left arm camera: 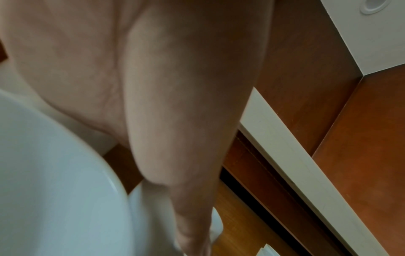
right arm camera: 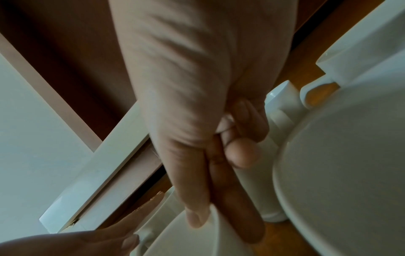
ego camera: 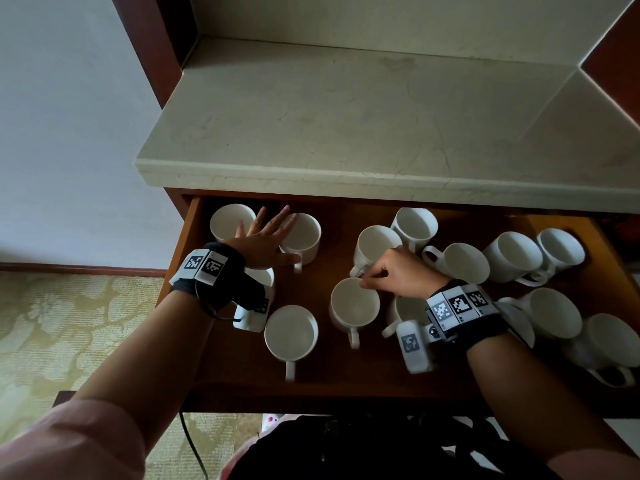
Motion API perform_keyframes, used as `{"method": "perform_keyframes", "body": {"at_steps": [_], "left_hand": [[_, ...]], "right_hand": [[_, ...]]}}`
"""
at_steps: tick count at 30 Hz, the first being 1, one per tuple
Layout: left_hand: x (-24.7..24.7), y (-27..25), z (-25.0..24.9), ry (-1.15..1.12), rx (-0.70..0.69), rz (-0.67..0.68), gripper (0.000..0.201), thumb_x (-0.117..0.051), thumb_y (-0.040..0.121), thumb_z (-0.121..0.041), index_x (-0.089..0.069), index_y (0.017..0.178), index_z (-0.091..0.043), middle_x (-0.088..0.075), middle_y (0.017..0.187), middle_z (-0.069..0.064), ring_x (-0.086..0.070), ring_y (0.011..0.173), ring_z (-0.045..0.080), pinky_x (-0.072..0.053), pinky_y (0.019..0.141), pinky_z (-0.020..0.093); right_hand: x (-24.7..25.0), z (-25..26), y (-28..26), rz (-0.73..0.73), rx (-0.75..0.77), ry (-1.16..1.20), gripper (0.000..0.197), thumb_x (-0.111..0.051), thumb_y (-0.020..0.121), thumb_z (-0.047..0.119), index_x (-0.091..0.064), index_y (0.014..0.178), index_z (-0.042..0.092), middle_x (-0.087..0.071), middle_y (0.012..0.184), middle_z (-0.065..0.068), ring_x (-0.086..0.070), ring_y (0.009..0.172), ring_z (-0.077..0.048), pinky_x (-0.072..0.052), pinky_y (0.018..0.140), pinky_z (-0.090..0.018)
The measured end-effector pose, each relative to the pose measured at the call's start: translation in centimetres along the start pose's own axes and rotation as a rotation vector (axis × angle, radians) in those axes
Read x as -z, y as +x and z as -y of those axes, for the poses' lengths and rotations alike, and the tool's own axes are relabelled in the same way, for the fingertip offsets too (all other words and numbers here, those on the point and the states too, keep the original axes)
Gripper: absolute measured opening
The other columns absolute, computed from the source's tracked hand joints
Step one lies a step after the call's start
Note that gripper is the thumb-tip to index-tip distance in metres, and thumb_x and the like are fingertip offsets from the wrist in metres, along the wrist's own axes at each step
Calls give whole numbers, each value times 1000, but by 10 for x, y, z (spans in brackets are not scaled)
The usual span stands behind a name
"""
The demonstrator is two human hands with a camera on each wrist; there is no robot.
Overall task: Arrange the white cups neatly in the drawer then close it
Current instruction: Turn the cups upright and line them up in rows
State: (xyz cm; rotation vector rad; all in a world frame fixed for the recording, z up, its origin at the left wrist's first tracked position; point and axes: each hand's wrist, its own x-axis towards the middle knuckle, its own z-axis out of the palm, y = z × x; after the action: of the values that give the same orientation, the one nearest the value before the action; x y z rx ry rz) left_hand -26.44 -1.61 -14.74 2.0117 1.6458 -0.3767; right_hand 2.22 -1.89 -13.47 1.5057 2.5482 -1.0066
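Note:
The wooden drawer stands pulled out, with several white cups in it. My left hand lies flat with fingers spread between two upright cups at the back left, one on its left and one on its right. In the left wrist view the palm fills the frame above a cup rim. My right hand pinches the rim of an upright cup in the drawer's middle; the right wrist view shows thumb and finger on that rim. Another upright cup stands near the front.
Several cups lie tilted and crowded in the right half of the drawer, some touching. A pale stone countertop overhangs the drawer's back. A wall and patterned carpet are on the left. A dark bag sits below the drawer front.

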Motion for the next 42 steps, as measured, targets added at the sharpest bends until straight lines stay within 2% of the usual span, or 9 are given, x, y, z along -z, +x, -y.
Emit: {"method": "perform_keyframes", "body": {"at_steps": [8,12,16,19,26,30,35,38,42], "left_hand": [[-1,2,0,12,4,-13,88,-41,87,-66,17,147,-38,29,154,-12,24,142,32,0,108,68],[-3,3,2,7,4,-14,87,-41,87,-67,17,146,-41,29,154,-13,24,143,31,1,109,67],[-2,3,2,24,4,-22,87,-40,87,-67,17,147,-40,28,154,-11,23,143,31,4,109,65],[-2,3,1,5,-1,-31,88,-42,87,-66,17,147,-39,27,155,-11,23,143,32,3,110,64],[-2,4,3,-24,-4,-34,93,-43,85,-68,18,148,-35,27,155,-11,24,143,29,4,111,62],[-2,4,2,-25,5,-48,96,-44,84,-68,18,148,-32,25,156,-10,22,143,30,3,112,61],[-1,2,0,-24,7,-49,96,-44,85,-67,18,149,-29,25,156,-8,21,143,30,2,112,61],[-2,2,-1,-21,14,-52,96,-44,85,-67,17,149,-29,24,156,-9,21,144,30,1,112,61],[-1,2,-1,-26,11,-45,96,-44,85,-67,17,149,-30,24,156,-9,20,144,29,1,112,61]], "right_hand": [[1,3,-2,-2,6,-42,18,-70,81,38,-78,90,24,-74,87,11,-65,79,-2,-54,80,-34],[4,7,-5,-30,-2,-28,21,-71,80,42,-78,86,24,-73,76,11,-64,67,1,-53,67,-25],[12,5,-6,-421,-40,125,22,-65,87,34,-68,74,17,-63,54,10,-57,41,-3,-52,51,-24],[15,-12,2,-618,-211,47,21,-66,86,31,-65,78,12,-67,63,2,-62,53,-13,-55,60,-29],[10,-18,6,-423,-424,182,27,-65,88,25,-65,73,2,-68,57,-9,-65,45,-12,-52,49,-22],[16,-12,15,-376,-499,224,13,-62,87,10,-64,78,1,-70,67,-17,-69,54,-21,-60,61,-32],[16,-10,24,-468,-504,252,13,-56,86,-2,-69,87,-3,-71,78,-20,-67,48,-17,-58,50,-26],[15,-6,30,-499,-469,268,16,-56,87,-3,-71,92,-4,-71,85,-20,-70,57,-26,-60,57,-35],[13,-2,36,-529,-435,298,20,-59,89,2,-69,106,0,-72,91,-18,-71,61,-26,-59,55,-25]]}}
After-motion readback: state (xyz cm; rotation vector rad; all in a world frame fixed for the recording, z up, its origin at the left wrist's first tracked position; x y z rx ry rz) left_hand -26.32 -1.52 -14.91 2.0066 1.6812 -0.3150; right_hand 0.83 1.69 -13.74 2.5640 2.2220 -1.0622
